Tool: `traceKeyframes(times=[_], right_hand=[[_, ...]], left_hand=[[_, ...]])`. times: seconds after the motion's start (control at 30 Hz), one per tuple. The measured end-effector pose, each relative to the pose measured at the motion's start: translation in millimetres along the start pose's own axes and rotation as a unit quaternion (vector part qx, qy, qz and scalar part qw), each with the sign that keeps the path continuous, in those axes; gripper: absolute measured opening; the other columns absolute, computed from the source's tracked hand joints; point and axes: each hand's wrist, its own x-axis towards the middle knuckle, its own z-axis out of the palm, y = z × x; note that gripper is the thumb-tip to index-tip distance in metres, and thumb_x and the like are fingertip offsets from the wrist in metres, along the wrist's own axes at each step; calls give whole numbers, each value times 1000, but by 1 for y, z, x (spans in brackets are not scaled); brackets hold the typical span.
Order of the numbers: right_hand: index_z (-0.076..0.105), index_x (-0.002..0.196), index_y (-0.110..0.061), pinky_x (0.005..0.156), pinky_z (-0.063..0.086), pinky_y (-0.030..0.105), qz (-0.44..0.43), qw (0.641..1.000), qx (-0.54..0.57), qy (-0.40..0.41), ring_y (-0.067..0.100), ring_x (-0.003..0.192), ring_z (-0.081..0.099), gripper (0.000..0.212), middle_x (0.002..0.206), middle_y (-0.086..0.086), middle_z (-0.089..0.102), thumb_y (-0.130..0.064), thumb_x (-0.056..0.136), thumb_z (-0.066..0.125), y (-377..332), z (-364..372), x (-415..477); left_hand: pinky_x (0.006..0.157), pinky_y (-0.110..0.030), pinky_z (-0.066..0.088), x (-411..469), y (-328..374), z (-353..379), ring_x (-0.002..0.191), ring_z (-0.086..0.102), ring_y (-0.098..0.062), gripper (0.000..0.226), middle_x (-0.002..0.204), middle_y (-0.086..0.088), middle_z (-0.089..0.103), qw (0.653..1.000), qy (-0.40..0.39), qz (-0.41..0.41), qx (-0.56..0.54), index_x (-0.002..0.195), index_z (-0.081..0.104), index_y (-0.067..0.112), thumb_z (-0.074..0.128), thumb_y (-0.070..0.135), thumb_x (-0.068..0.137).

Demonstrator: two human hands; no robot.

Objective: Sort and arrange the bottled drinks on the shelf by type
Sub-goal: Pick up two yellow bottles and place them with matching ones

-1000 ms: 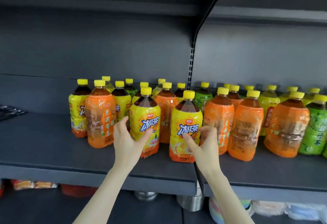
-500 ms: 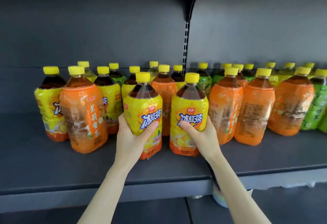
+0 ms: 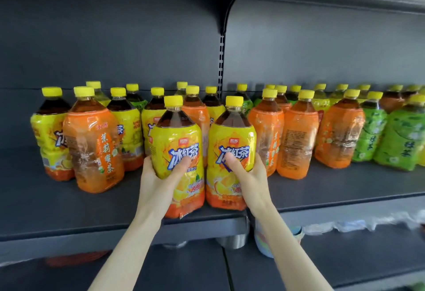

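Along the dark grey metal shelf (image 3: pixel 57 201) stands a crowd of plastic drink bottles with yellow screw caps, the types mixed together. Orange-labelled bottles (image 3: pixel 299 141) cluster right of the middle, and another orange bottle (image 3: pixel 94 148) stands at the front far left. The green-labelled bottles (image 3: pixel 400 141) fill the right end, while yellow-labelled bottles of dark tea (image 3: pixel 46 134) stand at the left and further back. At the front edge, below the slotted upright (image 3: pixel 221 60), two more yellow-labelled bottles stand just beside each other. The left hand (image 3: pixel 158 182) grips the left front bottle (image 3: pixel 177 134) round its lower half, thumb across the blue lettering and fingers curled behind. The right hand (image 3: pixel 250 175) grips the right front bottle (image 3: pixel 232 139) likewise, thumb on the label. Whether either bottle is lifted off the shelf I cannot tell.
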Motion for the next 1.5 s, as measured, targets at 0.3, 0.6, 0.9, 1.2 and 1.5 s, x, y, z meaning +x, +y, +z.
traceKeyframes(times=[0.3, 0.6, 0.9, 1.2, 1.5], right_hand=[[64, 111, -21, 73, 59, 32, -37, 999, -4, 17, 16, 91, 72, 56, 100, -2, 75, -51, 65, 75, -63, -128, -66], [67, 103, -19, 66, 58, 31, -15, 989, -61, 135, 18, 82, 73, 61, 91, -1, 76, -59, 57, 70, -94, -341, -154], [67, 107, -17, 76, 58, 42, -44, 969, -73, 230, 23, 86, 73, 64, 95, 4, 76, -60, 60, 70, -122, -501, -148], [67, 99, -24, 84, 56, 50, -39, 951, -119, 284, 21, 86, 72, 57, 94, 1, 75, -63, 58, 70, -118, -661, -84], [66, 99, -17, 80, 58, 50, -34, 927, -134, 349, 24, 86, 72, 66, 93, 6, 74, -65, 54, 71, -115, -826, -19]], left_hand=[[66, -21, 55, -91, 28, 95, 91, 68, -9, 60, 101, 11, 71, 993, -82, 67, -57, 116, 56, 25, 74, 46, 63], [62, -21, 54, -221, 9, 270, 85, 70, -14, 57, 96, 7, 73, 971, -211, 13, -110, 109, 60, 26, 72, 48, 57], [67, -29, 58, -250, 15, 440, 88, 71, -19, 68, 99, 2, 73, 941, -310, -2, -139, 112, 59, 26, 73, 56, 52], [61, -25, 56, -242, -25, 621, 84, 71, -16, 78, 94, 7, 73, 920, -355, -21, -164, 106, 60, 32, 77, 68, 39], [56, -19, 53, -236, -50, 810, 79, 71, -10, 43, 89, 11, 73, 904, -395, -30, -161, 104, 59, 30, 79, 33, 66]])
